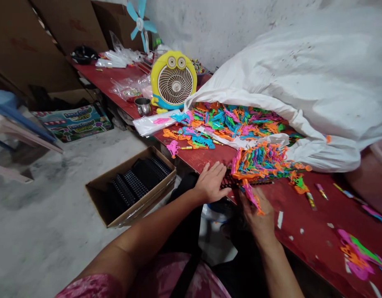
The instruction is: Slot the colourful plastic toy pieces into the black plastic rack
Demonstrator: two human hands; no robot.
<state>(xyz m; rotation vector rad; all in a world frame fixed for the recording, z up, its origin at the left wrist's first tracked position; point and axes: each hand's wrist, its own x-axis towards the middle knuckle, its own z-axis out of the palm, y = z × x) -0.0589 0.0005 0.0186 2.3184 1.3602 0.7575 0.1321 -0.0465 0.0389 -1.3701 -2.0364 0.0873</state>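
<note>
My left hand (211,182) lies flat with its fingers stretched out, touching the near end of a black grid rack (230,180) at the table edge. Thin, gun-shaped plastic toys (261,161) in orange, pink, green and blue stand packed in rows on this rack. My right hand (261,211) is at the rack's front side, closed around a pink and orange plastic toy (252,195); some of its fingertips are hidden. Behind the rack, a big white sack (290,78) lies with its mouth open, and a heap of loose toys (231,120) spills from it.
A cardboard box (99,203) of black racks stands to the left, below the red table (302,231). On the table are a yellow fan (176,85), a metal cup (143,106), plastic bags (156,123) and scattered toys (358,252). Plastic stools (20,132) stand at far left.
</note>
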